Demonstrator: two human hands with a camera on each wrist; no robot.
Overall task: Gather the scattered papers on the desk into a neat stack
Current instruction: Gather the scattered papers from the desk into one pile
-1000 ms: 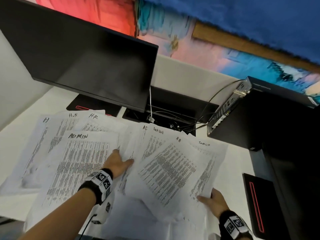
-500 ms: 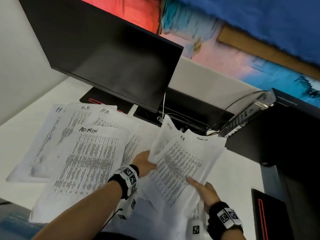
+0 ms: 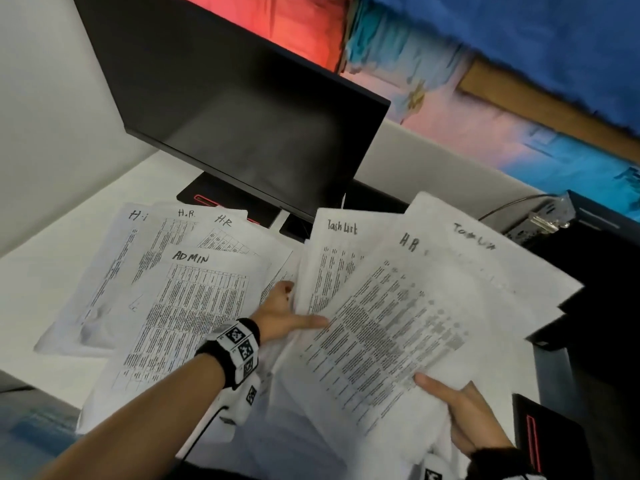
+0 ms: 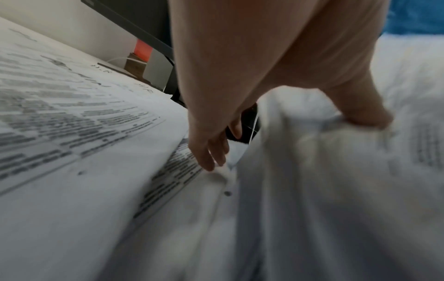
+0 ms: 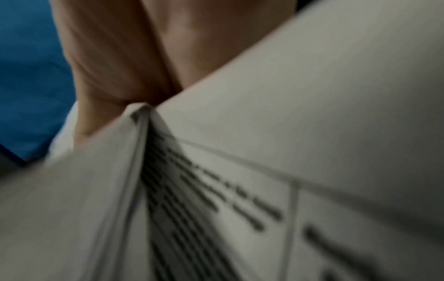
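Printed sheets cover the white desk (image 3: pixel 41 282). An "ADMIN" sheet (image 3: pixel 194 306) and several "H.R." sheets (image 3: pixel 162 244) lie flat on the left. A fanned bunch of papers (image 3: pixel 398 306) headed "Task List" and "HR" is raised on the right. My left hand (image 3: pixel 291 313) grips the bunch's left edge, thumb on top and fingers going beneath. In the left wrist view the left hand (image 4: pixel 240 95) has its fingertips (image 4: pixel 209 159) down between the sheets. My right hand (image 3: pixel 446 393) pinches the bunch's lower right corner, thumb on top. The right wrist view shows the right hand (image 5: pixel 125 62) against blurred paper (image 5: pixel 312 95).
A black monitor (image 3: pixel 242 109) stands over the papers at the back, its base (image 3: pixel 221 202) partly under them. A small black computer (image 3: pixel 554 220) with cables sits back right. A black device with a red stripe (image 3: pixel 540 441) lies near my right wrist.
The right-hand sheets went from flat on the desk to a raised bunch that has now fanned out. My right hand slid to the lower right corner; my left took the left edge.
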